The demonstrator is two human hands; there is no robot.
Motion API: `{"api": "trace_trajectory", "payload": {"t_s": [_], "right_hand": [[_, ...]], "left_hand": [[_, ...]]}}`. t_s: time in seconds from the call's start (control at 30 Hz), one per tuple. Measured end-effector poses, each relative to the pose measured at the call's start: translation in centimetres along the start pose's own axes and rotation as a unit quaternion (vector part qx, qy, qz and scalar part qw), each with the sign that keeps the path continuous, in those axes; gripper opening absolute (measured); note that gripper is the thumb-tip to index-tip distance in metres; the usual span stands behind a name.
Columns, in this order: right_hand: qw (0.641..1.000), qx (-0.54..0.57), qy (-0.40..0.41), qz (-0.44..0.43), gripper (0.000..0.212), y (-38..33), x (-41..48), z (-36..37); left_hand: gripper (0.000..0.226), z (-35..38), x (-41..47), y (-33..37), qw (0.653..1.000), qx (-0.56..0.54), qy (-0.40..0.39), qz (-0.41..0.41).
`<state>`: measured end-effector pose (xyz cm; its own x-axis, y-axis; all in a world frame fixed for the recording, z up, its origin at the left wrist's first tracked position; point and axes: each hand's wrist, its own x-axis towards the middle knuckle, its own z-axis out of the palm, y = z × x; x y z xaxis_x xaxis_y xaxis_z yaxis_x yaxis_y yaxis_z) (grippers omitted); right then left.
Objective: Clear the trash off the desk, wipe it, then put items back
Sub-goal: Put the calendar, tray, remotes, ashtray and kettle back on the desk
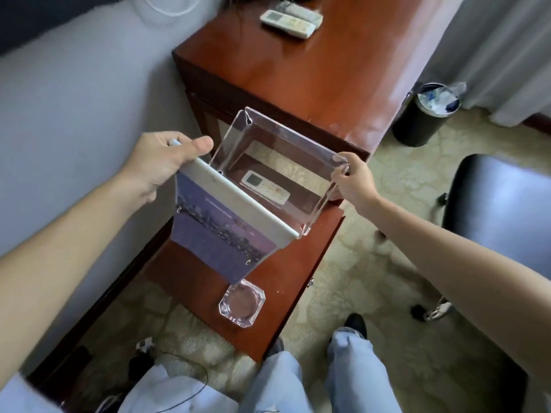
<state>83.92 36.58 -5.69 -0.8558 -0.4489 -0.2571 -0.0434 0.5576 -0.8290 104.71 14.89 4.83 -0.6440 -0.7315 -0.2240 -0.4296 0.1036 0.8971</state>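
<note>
Two hands held a clear acrylic stand (268,144) and a white-edged booklet with a purple skyline cover (220,228) above the red-brown wooden desk (313,70).
The left hand (161,162), at 9 o'clock, curled round the booklet's top corner. The right hand (353,181), at 3 o'clock, pinched the stand's corner (a white remote (265,186) showed through it, inside or beneath unclear). A square glass ashtray (242,302) sat at 6 o'clock.

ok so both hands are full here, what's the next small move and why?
Probably lower the clear tray and the booklet onto the desk top just ahead. The left hand grips the booklet, the right hand pinches the tray's corner, and both things are held in the air. Bare wood shows between the tray and the remotes, so there looks to be room.
</note>
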Motion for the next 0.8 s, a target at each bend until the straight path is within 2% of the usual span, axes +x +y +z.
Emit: {"api": "trace_trajectory", "payload": {"t_s": [0.17,0.33,0.53,0.67,0.8], "right_hand": [[1.000,0.005,-0.002,-0.019,0.037,-3.4,2.0,-4.5],[0.999,0.011,-0.028,-0.017,0.045,-4.6,7.9,-9.2],[0.996,-0.011,-0.090,-0.017,0.045,-5.2,17.5,-13.7],[0.990,-0.001,-0.140,0.002,0.043,-5.7,24.3,-16.4],[0.987,0.003,-0.162,0.022,0.046,-6.2,30.1,-18.0]], "left_hand": [[0.034,0.9,0.7,5.1,0.999,0.000,-0.045,0.028],[0.045,3.1,4.0,9.9,0.997,0.004,-0.064,0.033],[0.044,8.2,9.7,14.4,1.000,0.003,-0.018,0.015],[0.032,10.7,13.0,16.6,1.000,0.007,0.018,-0.023],[0.037,11.9,15.9,19.8,0.998,0.000,0.053,-0.034]]}}
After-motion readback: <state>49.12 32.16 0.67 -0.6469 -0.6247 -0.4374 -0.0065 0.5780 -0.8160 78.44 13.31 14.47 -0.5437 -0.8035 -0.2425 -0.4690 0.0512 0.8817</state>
